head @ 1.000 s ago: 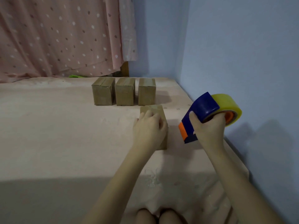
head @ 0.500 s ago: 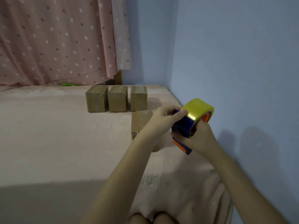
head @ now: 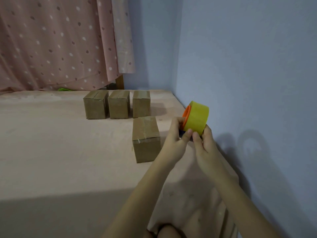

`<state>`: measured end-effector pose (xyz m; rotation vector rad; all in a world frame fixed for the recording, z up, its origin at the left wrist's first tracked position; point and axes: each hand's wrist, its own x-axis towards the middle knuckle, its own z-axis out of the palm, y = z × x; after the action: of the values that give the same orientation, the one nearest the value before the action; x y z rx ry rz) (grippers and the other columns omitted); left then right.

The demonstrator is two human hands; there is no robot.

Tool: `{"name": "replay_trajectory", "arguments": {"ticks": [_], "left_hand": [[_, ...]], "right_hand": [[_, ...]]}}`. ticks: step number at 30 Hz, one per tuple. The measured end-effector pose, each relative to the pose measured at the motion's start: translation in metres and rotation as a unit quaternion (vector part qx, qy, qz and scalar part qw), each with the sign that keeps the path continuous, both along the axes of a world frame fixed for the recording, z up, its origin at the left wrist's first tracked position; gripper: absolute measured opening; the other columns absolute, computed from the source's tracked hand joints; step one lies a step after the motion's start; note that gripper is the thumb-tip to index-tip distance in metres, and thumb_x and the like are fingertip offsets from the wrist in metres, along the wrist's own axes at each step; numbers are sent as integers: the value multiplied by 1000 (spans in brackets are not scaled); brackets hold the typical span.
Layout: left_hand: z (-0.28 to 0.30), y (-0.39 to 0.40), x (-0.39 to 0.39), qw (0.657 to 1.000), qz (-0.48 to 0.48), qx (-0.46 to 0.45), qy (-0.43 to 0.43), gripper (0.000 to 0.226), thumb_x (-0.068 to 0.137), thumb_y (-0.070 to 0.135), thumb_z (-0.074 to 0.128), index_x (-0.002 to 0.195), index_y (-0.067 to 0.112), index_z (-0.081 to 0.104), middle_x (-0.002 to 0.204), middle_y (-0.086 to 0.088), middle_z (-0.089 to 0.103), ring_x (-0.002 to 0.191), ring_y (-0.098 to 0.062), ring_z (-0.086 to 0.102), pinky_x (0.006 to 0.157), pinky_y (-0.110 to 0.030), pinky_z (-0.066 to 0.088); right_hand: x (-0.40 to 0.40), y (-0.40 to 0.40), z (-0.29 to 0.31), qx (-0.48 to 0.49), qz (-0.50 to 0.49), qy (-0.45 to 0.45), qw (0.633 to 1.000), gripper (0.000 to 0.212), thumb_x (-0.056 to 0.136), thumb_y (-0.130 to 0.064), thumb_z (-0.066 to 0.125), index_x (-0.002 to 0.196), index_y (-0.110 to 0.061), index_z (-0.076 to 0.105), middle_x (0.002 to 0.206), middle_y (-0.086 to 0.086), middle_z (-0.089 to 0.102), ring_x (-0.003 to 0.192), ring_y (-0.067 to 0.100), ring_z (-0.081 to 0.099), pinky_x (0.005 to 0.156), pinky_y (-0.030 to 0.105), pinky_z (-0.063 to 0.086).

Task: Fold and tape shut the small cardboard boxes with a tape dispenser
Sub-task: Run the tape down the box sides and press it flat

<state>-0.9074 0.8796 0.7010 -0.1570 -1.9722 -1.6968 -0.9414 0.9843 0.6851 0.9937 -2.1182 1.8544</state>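
Yellow tape roll on the dispenser (head: 195, 119), both hands gripping it (left hand (head: 176, 136), right hand (head: 204, 145)), hovering just right of the near box (head: 145, 140), three boxes (head: 118, 104) standing behind.

A pink curtain (head: 56, 43) with pale and dark dots fills the upper left of the frame, its hem resting on a pinkish cloth-covered surface (head: 51, 152) spread across the lower half. Blue-grey walls (head: 248, 66) meet in a corner right of centre. Shadow darkens the bottom edge and the right wall.
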Motion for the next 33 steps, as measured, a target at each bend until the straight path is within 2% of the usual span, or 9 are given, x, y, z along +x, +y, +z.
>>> {"name": "replay_trajectory", "arguments": {"ticks": [3,6,9,13,18,22,28,31,33], "left_hand": [[-12,10,-6,1000,-1,-26,-17,47,91,15,49,134,9,32,127,-13,45,112,-20,51,98,-33,46],[-27,16,-16,998,13,-49,-47,62,87,16,46,144,16,23,137,-16,37,126,-25,43,107,-40,39],[-41,20,-17,992,57,-74,-88,58,90,7,47,142,17,23,126,-10,47,112,-18,52,97,-32,45],[-57,18,-13,973,154,-147,-90,55,92,2,50,141,10,26,117,-9,56,103,-23,58,77,-29,47],[-69,11,-19,953,190,-208,-112,55,91,1,48,140,8,24,104,-7,55,84,-19,55,61,-26,37],[-76,7,-18,938,213,-243,-121,51,89,4,49,136,-1,29,106,-11,55,80,-20,50,59,-26,29],[-73,12,-14,915,238,-282,-166,31,97,15,42,126,6,39,119,-12,56,102,-30,57,77,-38,44],[-68,10,-3,894,269,-330,-141,41,95,19,42,133,5,42,118,-10,57,100,-27,59,72,-33,45],[-61,6,10,885,296,-354,-61,34,86,23,40,106,5,60,89,-8,64,69,-24,64,49,-25,36]], "right_hand": [[-10,4,-14,12,-48,-2,999,32,100,-5,38,132,-5,42,111,1,59,90,-15,55,76,2,40],[-16,7,-27,24,-76,-7,997,28,99,-4,40,126,-8,44,105,-4,57,92,-10,55,73,0,39],[-20,7,-44,35,-76,-26,996,27,99,-8,42,125,-16,44,106,-10,57,97,-11,54,79,4,42],[-30,4,-60,78,-74,-49,993,23,97,-17,48,119,-21,49,109,-5,61,103,10,59,86,20,48],[-34,-4,-68,120,-95,-50,987,23,96,-10,50,110,-28,49,104,-1,62,100,15,59,89,29,49],[-37,-7,-80,193,-135,-13,972,23,95,-23,50,117,-18,53,101,4,64,92,19,60,84,42,52],[-30,-9,-80,215,-158,-19,964,35,93,-19,51,127,-15,44,108,7,60,97,21,59,84,37,52],[-16,-7,-67,151,-216,105,959,38,87,-4,56,123,-9,48,121,6,53,103,15,54,80,28,50],[-5,-9,-53,103,-242,213,941,31,81,0,55,112,-5,54,122,9,52,107,17,51,80,21,45]]}}
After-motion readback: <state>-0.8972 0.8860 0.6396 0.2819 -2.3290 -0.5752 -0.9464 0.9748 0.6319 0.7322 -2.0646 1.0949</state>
